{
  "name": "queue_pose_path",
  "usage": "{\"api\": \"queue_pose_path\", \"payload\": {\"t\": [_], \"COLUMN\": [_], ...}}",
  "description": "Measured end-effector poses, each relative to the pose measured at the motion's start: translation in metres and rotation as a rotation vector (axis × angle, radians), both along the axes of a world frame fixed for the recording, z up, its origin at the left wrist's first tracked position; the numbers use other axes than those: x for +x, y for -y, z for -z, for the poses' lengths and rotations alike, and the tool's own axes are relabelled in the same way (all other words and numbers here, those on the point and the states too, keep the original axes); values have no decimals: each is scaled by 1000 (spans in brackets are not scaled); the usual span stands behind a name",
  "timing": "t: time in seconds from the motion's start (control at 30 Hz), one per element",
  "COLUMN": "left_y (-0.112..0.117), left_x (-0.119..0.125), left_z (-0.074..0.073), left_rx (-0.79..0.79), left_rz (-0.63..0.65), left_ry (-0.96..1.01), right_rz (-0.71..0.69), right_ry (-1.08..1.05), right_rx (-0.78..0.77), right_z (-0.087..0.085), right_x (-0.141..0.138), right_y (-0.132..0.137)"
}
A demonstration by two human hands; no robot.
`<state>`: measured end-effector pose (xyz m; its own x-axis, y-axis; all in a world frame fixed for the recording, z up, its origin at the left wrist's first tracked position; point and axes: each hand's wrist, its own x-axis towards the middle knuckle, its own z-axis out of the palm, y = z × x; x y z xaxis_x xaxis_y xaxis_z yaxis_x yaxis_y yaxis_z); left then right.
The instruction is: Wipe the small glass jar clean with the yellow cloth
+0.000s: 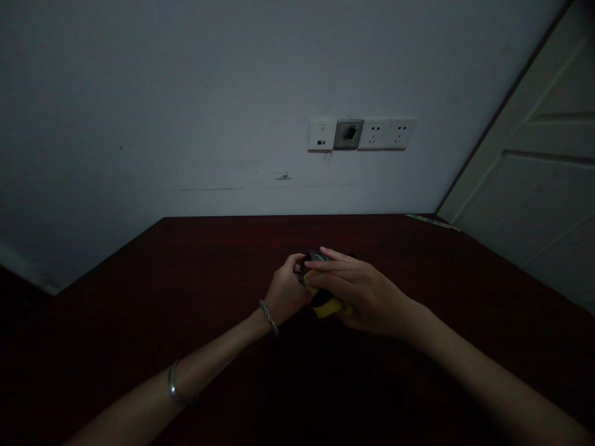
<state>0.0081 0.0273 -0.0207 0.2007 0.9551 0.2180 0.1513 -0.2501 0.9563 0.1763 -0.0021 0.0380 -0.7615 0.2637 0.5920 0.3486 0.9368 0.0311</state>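
Observation:
My left hand (pixel 289 286), with a chain bracelet at the wrist, is closed around the side of a small dark, shiny object (pixel 302 270). A grey, glassy-looking patch shows on its upper part; its kind is hard to make out in the dim light. Over it lies my right hand (pixel 360 282), fingers pressed together and pointing left. Beneath the right palm bunches a yellow cloth (pixel 328 308) with a black patch, held against the dark object. Most of the object is hidden by the fingers and the cloth.
Under my hands is a dark red wooden table (pixel 223 248) running back to a pale wall. Sockets (pixel 387 134) and a grey switch plate (pixel 348 134) are on that wall. A thin strip (pixel 432 222) lies at the back right edge, beside a white panelled door (pixel 543 167).

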Motion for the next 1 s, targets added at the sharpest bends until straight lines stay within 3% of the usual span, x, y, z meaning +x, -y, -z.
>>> {"api": "queue_pose_path", "payload": {"t": [0.13,0.3,0.57,0.7,0.9,1.0], "left_y": [0,0,-2,0,9,12], "left_x": [-1,3,-1,-1,3,2], "left_z": [6,2,-5,-7,-13,-19], "left_rx": [-37,-130,-192,-258,-328,-387], "left_rz": [-23,-27,-54,-36,44,93], "left_ry": [-23,132,165,196,232,295], "right_rz": [22,80,-27,-30,273,216], "right_ry": [-64,-67,-36,-143,-496,-561], "right_rx": [-66,41,-23,-165,-376,-620], "right_z": [-7,-6,-6,-11,-6,0], "right_x": [5,13,15,15,16,16], "right_y": [0,-7,-5,-6,-19,-25]}}
